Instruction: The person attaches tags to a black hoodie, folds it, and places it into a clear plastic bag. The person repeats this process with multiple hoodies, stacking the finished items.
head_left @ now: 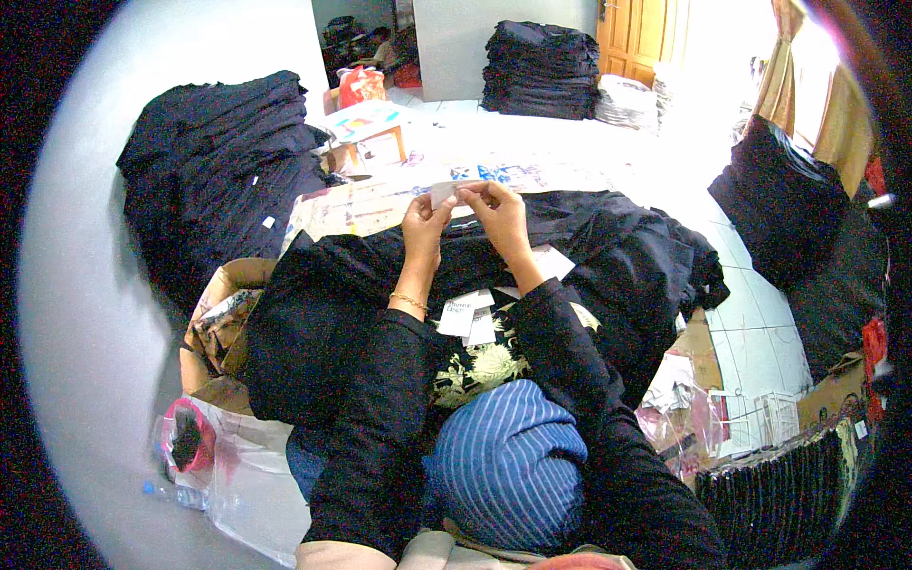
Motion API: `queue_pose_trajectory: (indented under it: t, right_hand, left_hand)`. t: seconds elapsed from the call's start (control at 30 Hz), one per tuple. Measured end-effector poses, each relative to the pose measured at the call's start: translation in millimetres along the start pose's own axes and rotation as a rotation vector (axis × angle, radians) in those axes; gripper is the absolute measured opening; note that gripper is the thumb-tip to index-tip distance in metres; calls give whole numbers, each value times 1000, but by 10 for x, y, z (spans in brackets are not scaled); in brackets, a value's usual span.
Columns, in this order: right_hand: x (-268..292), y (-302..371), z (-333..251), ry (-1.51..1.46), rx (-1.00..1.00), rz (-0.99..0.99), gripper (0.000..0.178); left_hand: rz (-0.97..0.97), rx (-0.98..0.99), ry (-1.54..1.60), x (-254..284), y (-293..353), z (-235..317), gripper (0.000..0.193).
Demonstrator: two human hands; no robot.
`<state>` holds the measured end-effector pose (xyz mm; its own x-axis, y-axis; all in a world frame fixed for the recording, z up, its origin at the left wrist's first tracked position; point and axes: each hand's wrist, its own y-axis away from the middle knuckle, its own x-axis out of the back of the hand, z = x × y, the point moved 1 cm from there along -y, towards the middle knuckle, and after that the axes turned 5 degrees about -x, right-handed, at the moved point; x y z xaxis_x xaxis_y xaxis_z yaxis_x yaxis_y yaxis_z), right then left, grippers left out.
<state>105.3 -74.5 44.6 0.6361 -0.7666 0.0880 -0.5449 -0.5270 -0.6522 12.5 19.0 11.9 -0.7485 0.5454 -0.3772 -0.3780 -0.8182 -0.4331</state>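
Presently, the left hand (423,231) and right hand (501,220) are pinching a small pale card (443,194) by the black cloth's (323,294) far edge, seemingly adjusting it; the next move is probably calling for light, steady fingertips. White cards (458,317) are lying between the forearms.

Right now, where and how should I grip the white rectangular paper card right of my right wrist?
Probably pinch the white card by its right corner, from the right: it lies on black fabric, that corner exposed, left side partly hidden.
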Motion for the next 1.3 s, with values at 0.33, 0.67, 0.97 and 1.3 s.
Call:
queue_pose_trajectory:
  t: [0.33, 0.67, 0.97, 1.3]
  right_hand:
    - [-39, 12, 61, 34, -110, 27, 14]
    - [-37, 21, 140, 74, -58, 50, 14]
    - [-38, 36, 140, 118, -36, 84, 15]
    - [-63, 31, 124, 104, -37, 94, 13]
  left_hand:
    - [-129, -30, -20, -69, 74, 126, 23]
    - [-133, -144, -177, -54, 42, 72, 25]
    - [-181, -186, -235, -39, 29, 29, 28]
    - [-160, 3, -34, -36, 31, 84, 30]
